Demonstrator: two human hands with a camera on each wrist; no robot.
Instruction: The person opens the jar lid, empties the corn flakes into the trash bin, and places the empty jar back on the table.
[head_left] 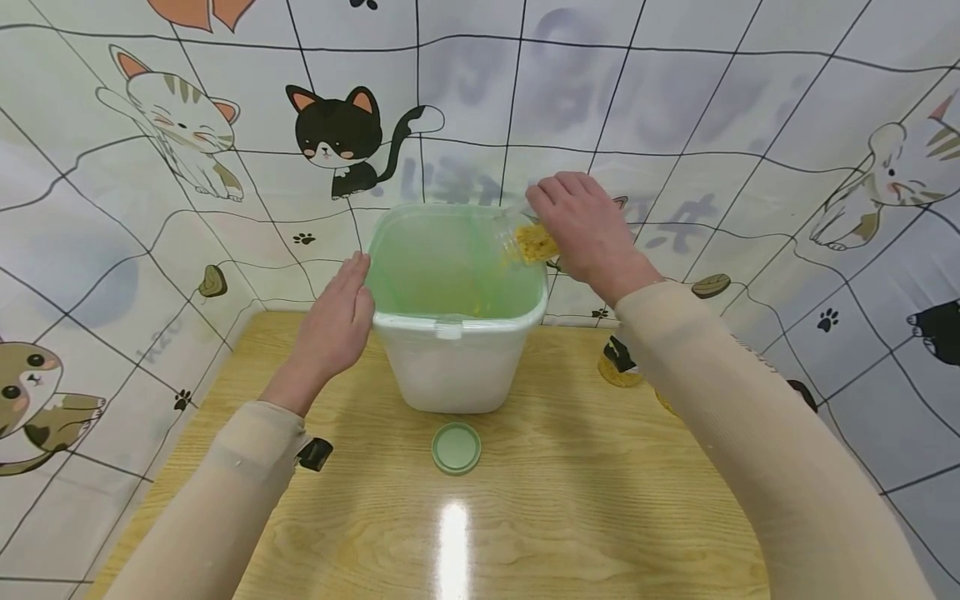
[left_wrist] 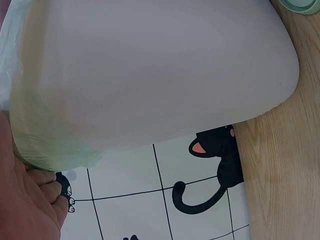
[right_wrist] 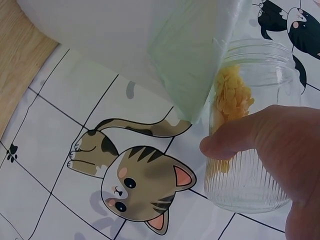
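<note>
A white bin (head_left: 450,367) lined with a green bag (head_left: 450,258) stands on the wooden table (head_left: 570,500). My right hand (head_left: 585,225) grips a ribbed clear glass jar (right_wrist: 250,150), tilted over the bin's right rim, with yellow flakes (head_left: 534,242) at its mouth. The flakes (right_wrist: 232,100) lie against the bag's edge (right_wrist: 195,65). My left hand (head_left: 337,321) rests flat against the bin's left side, fingers straight; its fingers (left_wrist: 47,185) touch the bag's overhang (left_wrist: 50,150) on the bin wall (left_wrist: 160,70).
A round green lid (head_left: 456,447) lies on the table in front of the bin. Another small jar (head_left: 618,362) stands right of the bin, partly behind my right sleeve. Cat-patterned sheeting (head_left: 187,133) walls the table at back and sides.
</note>
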